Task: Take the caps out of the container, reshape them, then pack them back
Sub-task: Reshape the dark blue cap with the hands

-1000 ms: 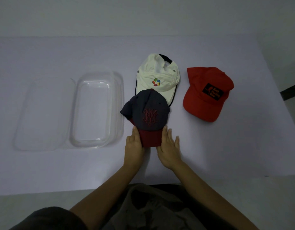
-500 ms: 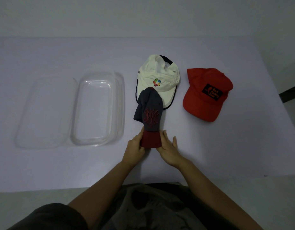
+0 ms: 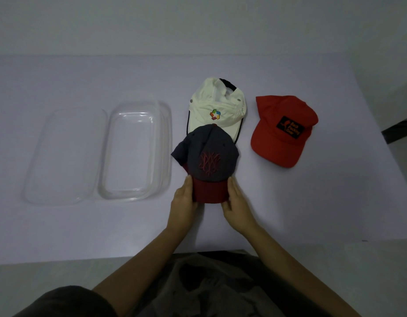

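A dark grey cap point(image 3: 206, 154) with a red embroidered mark and a dark red brim lies at the table's middle, its crown overlapping the brim of a white cap point(image 3: 218, 106). My left hand point(image 3: 183, 202) grips the brim's left side and my right hand point(image 3: 238, 202) grips its right side. A red cap point(image 3: 282, 131) with a black patch lies to the right, apart from the others. The clear plastic container point(image 3: 165, 143) stands open and empty to the left of the caps.
The container's clear lid point(image 3: 60, 156) lies flat on the white table point(image 3: 335, 202), joined to the container's left side. The table's near edge runs just in front of my forearms. A dark floor gap shows at the far right.
Half a second ago the grey cap's brim was squeezed narrow between my hands. Both hands have since moved apart and the brim and crown have spread wide again.
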Motion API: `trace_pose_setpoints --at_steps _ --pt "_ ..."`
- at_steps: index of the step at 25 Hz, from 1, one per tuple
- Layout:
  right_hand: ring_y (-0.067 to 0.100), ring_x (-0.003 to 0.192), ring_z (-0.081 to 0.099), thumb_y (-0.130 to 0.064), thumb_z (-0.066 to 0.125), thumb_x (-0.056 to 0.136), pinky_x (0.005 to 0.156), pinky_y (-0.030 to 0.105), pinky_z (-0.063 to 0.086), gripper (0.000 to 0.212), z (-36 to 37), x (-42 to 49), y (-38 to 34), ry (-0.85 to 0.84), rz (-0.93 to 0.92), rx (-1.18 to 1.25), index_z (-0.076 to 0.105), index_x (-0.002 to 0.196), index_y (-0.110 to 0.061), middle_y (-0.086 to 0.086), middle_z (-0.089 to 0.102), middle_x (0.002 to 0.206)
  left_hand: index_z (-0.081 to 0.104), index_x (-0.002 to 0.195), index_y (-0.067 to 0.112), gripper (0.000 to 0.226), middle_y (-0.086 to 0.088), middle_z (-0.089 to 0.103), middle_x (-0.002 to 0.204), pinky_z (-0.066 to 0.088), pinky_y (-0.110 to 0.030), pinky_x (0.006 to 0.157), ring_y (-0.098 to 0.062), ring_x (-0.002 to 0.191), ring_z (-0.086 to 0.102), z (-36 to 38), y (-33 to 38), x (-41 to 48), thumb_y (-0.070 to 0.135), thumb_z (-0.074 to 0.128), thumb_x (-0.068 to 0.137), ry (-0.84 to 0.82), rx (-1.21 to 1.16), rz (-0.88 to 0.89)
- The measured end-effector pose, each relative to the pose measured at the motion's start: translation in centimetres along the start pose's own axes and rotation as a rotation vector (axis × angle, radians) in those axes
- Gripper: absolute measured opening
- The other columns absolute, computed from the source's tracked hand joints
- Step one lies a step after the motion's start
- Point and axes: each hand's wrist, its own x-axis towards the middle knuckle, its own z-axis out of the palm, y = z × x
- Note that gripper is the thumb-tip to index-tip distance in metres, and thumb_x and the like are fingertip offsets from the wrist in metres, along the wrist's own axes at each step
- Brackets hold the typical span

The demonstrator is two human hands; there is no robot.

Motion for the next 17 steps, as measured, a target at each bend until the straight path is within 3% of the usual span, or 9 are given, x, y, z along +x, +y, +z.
trace_pose_setpoints --at_steps 2,3,4,6,8,11,14,17 --pt "0.014 0.144 0.016 0.010 0.038 0.091 0.116 0.024 0.017 0.068 -0.2 0.3 -0.2 0.047 0.183 0.236 0.014 0.150 -0.013 0.003 0.011 0.158 0.028 0.146 0.010 0.063 -0.006 0.057 0.124 0.041 -0.016 0.092 -0.019 0.109 0.055 0.0 0.1 -0.7 0.005 0.055 0.089 0.002 -0.114 0.015" --pt "0.016 0.141 0.026 0.013 0.035 0.089 0.115 0.028 0.023 0.067 -0.5 0.3 -0.5 0.082 0.274 0.424 0.021 0.149 -0.013 0.003 0.021 0.156 0.033 0.143 0.010 0.060 0.001 0.054 0.124 0.039 -0.011 0.092 -0.013 0.111 0.052 -0.1 0.1 -0.9 0.003 0.055 0.088 0.003 -0.246 -0.058" --pt "0.018 0.134 0.038 0.012 0.034 0.089 0.113 0.033 0.032 0.064 -0.7 0.4 -0.7 0.128 0.359 0.615 0.028 0.147 -0.013 0.004 0.033 0.151 0.040 0.140 0.011 0.054 0.004 0.052 0.125 0.038 -0.012 0.096 -0.011 0.113 0.050 -0.2 0.2 -0.8 0.002 0.053 0.089 0.004 -0.412 -0.191" --pt "0.019 0.119 0.052 0.004 0.036 0.095 0.103 0.033 0.042 0.050 -1.4 0.4 -1.5 0.199 0.481 0.868 0.036 0.143 -0.012 0.005 0.048 0.138 0.060 0.118 0.013 0.030 -0.001 0.061 0.115 0.043 -0.030 0.101 -0.015 0.107 0.054 -0.3 -0.2 0.0 0.006 0.050 0.091 0.028 -0.804 -0.480" --pt "0.022 0.117 0.053 -0.005 0.042 0.098 0.097 0.033 0.044 0.045 -1.7 0.4 -2.2 0.224 0.553 0.991 0.035 0.142 -0.008 0.010 0.048 0.137 0.064 0.094 0.005 0.017 -0.012 0.065 0.089 0.052 -0.036 0.085 -0.023 0.090 0.059 -0.7 0.0 0.7 0.003 0.047 0.093 0.018 -1.114 -0.687" --pt "0.019 0.099 0.060 -0.006 0.044 0.098 0.084 0.030 0.049 0.036 -1.7 0.5 -3.2 0.161 0.660 1.255 0.044 0.134 -0.004 0.012 0.059 0.124 0.060 0.100 -0.007 0.019 -0.018 0.069 0.085 0.060 -0.035 0.063 -0.026 0.088 0.062 -1.7 0.9 1.5 0.002 0.044 0.096 -0.030 -1.552 -0.962" --pt "0.014 0.090 0.061 -0.007 0.036 0.101 0.063 0.023 0.057 0.036 -1.5 0.7 -3.5 0.134 0.719 1.378 0.046 0.135 -0.009 0.006 0.064 0.103 0.056 0.108 -0.009 0.023 -0.021 0.066 0.092 0.059 -0.037 0.057 -0.027 0.088 0.062 -2.0 2.1 1.6 0.004 0.041 0.097 -0.057 -1.640 -1.012" --pt "0.013 0.085 0.060 -0.007 0.034 0.101 0.054 0.017 0.055 0.034 -1.3 0.7 -3.8 0.072 0.789 1.348 0.050 0.131 -0.009 0.006 0.064 0.097 0.057 0.109 -0.008 0.026 -0.020 0.067 0.090 0.059 -0.040 0.072 -0.027 0.086 0.062 -1.8 2.9 1.7 0.003 0.036 0.098 -0.114 -1.540 -1.014"
